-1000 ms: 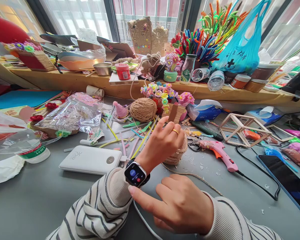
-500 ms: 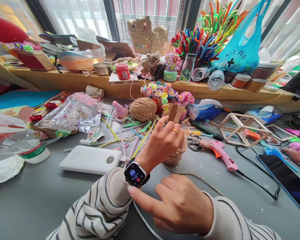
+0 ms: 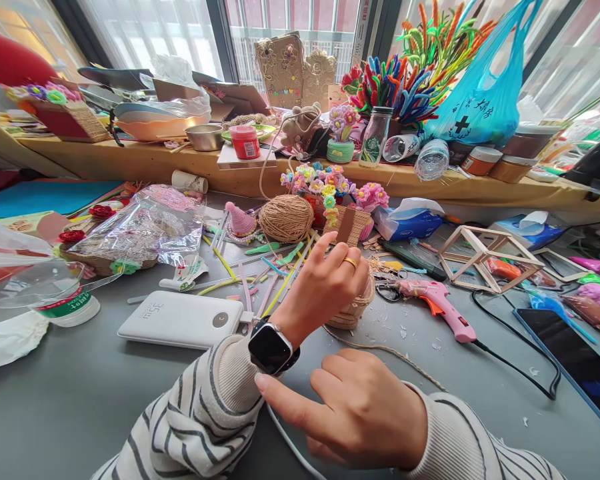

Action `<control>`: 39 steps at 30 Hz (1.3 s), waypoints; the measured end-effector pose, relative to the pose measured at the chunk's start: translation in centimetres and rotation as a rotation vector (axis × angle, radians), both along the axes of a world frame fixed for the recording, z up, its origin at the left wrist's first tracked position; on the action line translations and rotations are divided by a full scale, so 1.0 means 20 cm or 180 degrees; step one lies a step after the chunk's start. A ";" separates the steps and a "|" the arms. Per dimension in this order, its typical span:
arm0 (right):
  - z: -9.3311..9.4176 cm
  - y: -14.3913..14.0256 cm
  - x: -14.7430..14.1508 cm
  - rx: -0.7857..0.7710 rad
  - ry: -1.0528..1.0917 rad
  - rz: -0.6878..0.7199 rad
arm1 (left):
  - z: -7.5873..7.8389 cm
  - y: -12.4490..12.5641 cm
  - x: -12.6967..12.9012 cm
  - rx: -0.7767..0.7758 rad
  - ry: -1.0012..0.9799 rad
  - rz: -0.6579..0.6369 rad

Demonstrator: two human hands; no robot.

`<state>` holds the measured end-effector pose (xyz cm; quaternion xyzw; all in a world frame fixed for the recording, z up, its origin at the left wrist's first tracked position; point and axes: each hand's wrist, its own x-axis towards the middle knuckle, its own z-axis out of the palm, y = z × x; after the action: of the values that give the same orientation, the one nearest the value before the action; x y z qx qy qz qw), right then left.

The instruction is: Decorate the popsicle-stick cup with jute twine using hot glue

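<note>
My left hand (image 3: 325,280) is raised with its back toward me and its fingers curled; a gold ring is on one finger. Its fingertips are hidden, so I cannot see whether they hold anything. Just behind it stands a small twine-wrapped basket (image 3: 353,310), partly covered by the hand. A smartwatch (image 3: 270,348) with a dark screen sits on my left wrist. My right hand (image 3: 355,410) is below it, index finger stretched toward the watch's lower edge, other fingers curled, holding nothing. Whether that fingertip touches the watch or sleeve I cannot tell.
A white power bank (image 3: 180,320) lies left of my wrist. To the right are a pink glue gun (image 3: 437,303) with a black cord, a wooden stick frame (image 3: 490,257) and a phone (image 3: 570,363). A twine ball (image 3: 287,219) and craft flowers lie behind.
The watch screen, lit with a round blue picture and a red button before, is dark now. Both hands have stayed almost in place.
</note>
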<state>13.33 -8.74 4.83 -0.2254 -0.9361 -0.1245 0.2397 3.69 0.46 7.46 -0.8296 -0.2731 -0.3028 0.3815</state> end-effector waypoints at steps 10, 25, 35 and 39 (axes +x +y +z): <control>0.00 -0.01 0.00 0.0036 0.0027 -0.0031 | 0.00 0.00 0.00 -0.0008 0.0012 0.0008; -0.01 0.04 -0.11 -0.0265 0.1302 -0.0712 | 0.00 0.00 0.01 0.0030 0.0049 -0.0005; -0.03 0.05 -0.15 -0.0224 0.1620 -0.0515 | 0.00 -0.01 0.01 0.0016 0.0045 0.0010; -0.04 0.06 -0.15 -0.0211 0.1649 -0.0513 | 0.00 -0.01 0.01 0.0005 0.0018 0.0010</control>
<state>10.28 -7.64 4.06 -0.3313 -0.8262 -0.0506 0.4529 3.95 0.35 7.41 -0.8297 -0.2731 -0.3001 0.3833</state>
